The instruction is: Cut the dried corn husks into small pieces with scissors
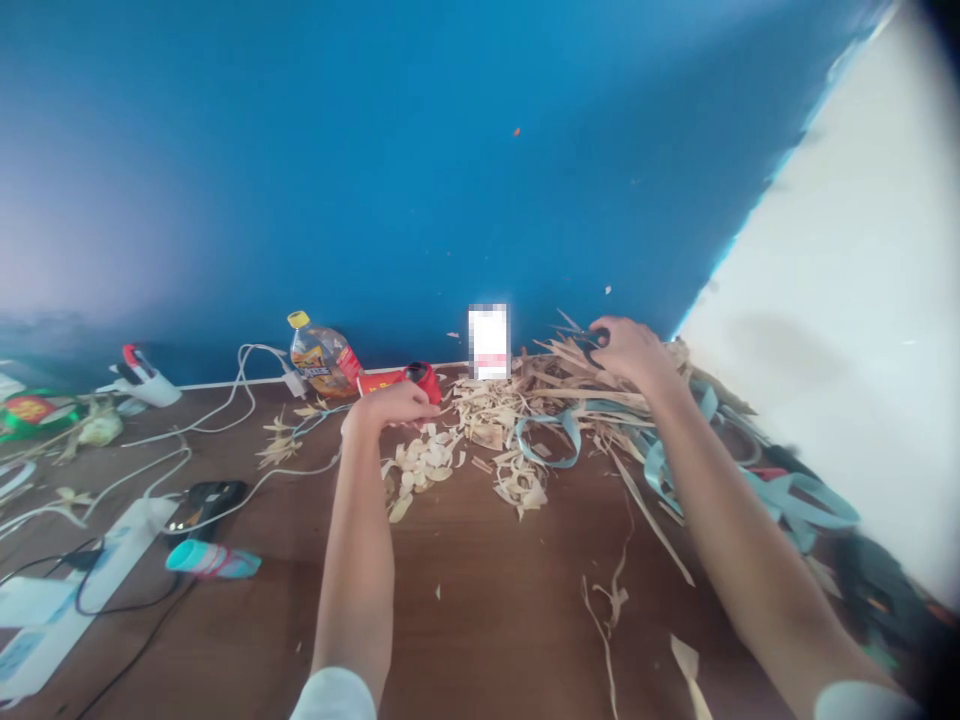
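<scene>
My left hand (390, 405) rests on the brown table (480, 600) with its fingers curled closed, just in front of a red box (401, 380) and above a small heap of pale cut leaf pieces (416, 470). What it holds, if anything, is hidden. My right hand (630, 352) reaches far back onto a large pile of dry straw-coloured strips (555, 390), its fingers closed on the black handles of scissors (598, 340). Light blue ribbon (559, 445) loops through the pile.
A plastic bottle (322, 358) lies by the blue wall. White cables (225, 400), a power strip (67, 590), a black device (206, 500), a teal-and-pink tube (212, 560) and a white glue gun (142, 380) are at left. More blue ribbon (795, 500) lies at right.
</scene>
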Action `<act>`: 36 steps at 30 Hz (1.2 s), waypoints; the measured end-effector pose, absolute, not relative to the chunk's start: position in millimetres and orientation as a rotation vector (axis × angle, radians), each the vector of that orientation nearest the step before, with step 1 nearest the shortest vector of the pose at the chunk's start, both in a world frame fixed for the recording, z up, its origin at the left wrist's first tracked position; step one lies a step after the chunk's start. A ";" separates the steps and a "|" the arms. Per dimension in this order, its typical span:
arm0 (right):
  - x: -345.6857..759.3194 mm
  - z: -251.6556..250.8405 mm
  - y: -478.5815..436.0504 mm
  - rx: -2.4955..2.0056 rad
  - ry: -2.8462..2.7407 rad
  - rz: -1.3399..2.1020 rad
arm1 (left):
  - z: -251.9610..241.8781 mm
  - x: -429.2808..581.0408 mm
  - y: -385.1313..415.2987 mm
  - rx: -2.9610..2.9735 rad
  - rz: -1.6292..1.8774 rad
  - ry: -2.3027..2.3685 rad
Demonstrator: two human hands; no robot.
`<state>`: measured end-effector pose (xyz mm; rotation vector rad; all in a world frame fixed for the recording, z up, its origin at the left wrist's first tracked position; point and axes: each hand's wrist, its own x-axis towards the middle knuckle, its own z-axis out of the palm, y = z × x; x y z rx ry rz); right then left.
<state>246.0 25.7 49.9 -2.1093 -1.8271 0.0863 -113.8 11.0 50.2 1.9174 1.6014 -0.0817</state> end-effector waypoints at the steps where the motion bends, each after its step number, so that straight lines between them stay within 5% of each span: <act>1: 246.8 48.8 26.6 -2.082 -1.817 0.051 | 53.2 -112.1 9.7 1.930 -0.088 1.577; 20: 243.3 21.7 39.6 -2.249 -1.888 0.277 | 16.0 -87.2 29.5 1.793 -0.328 1.570; 36: 245.4 52.9 27.2 -1.742 -1.542 -0.060 | 9.8 -107.5 33.4 1.699 -0.445 1.626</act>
